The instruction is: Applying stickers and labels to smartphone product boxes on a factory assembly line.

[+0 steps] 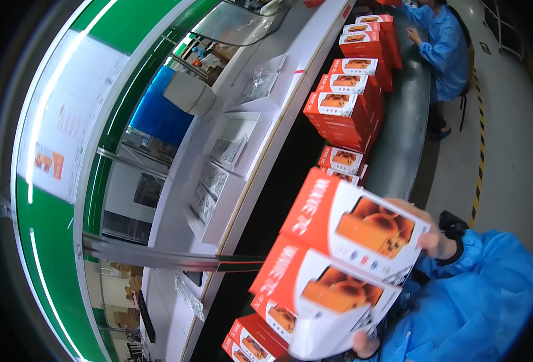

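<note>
Clasping a red-and-white box (372, 232) in my right hand (432, 238), left hand (366, 345) grip unclear, I have stacks (342, 123) already standing, this one not yet down.

From the left camera on my head, a wide fisheye view looks down over my right hand (436, 238) and blue sleeve (489, 295), so near the boxes (333, 247) that they loom large. It sits tilted: the dark belt (410, 127) slants off to the upper right, and a green panel (55, 247) bows along the left rim.

White lettering (303, 217) on red-and-white boxes (355, 228)
</note>
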`<state>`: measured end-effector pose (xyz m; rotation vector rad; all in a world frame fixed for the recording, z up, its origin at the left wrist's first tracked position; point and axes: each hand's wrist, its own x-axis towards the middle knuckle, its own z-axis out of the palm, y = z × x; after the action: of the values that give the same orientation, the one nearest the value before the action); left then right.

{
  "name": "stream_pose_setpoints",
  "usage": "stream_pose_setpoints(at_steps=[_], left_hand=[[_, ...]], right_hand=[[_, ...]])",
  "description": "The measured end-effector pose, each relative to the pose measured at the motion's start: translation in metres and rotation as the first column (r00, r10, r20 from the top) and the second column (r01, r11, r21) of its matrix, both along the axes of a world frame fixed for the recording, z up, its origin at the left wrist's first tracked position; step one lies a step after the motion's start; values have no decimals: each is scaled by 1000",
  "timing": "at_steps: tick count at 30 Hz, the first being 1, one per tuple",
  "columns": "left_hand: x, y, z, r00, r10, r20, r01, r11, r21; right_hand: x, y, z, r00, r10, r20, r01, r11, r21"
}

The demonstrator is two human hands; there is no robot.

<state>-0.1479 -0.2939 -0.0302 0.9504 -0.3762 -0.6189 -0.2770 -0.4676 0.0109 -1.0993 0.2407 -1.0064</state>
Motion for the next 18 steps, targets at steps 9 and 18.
stream_pose_setpoints(at_steps=[9,18], left_hand=[[-22,-183,-111,970,8,-243,44,977,207],[53,-281,-178,961,128,-243,-139,990,-26]], right_hand=[[-25,-154,-134,976,-66,-209,102,981,167],[74,-269,-172,980,-8,-201,-11,996,-93]])
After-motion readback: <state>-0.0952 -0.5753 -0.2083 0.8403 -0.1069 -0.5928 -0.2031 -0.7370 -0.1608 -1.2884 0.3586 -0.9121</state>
